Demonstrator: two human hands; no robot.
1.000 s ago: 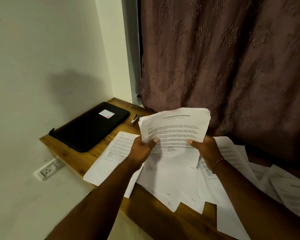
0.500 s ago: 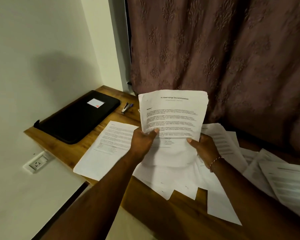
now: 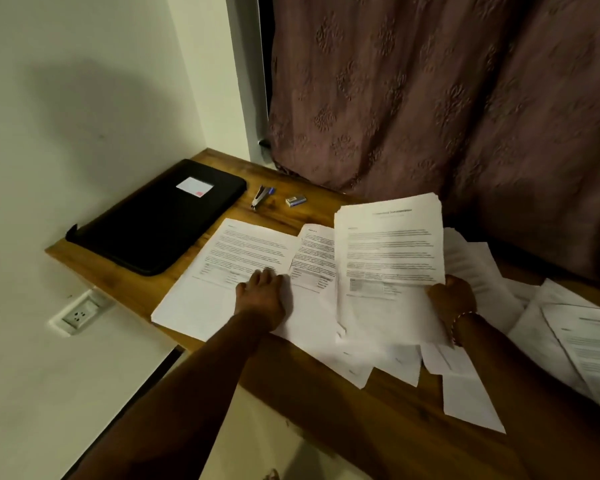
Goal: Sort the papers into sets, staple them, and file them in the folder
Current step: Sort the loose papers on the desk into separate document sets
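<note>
My right hand grips a stack of printed papers by its lower right edge and holds it tilted above the desk. My left hand rests flat, fingers out, on a printed sheet lying on the desk to the left. A second printed sheet lies between that sheet and the held stack. A closed black folder with a white label sits at the desk's far left. A small stapler and a staple box lie behind the sheets.
More loose papers spread over the right of the wooden desk, some hanging over its front edge. A brown curtain hangs behind. The wall is on the left, with a socket under the desk.
My left hand let go of the stack and came down flat onto the sheet at left. The stack, now in my right hand alone, moved right. The stapler and staple box are uncovered.
</note>
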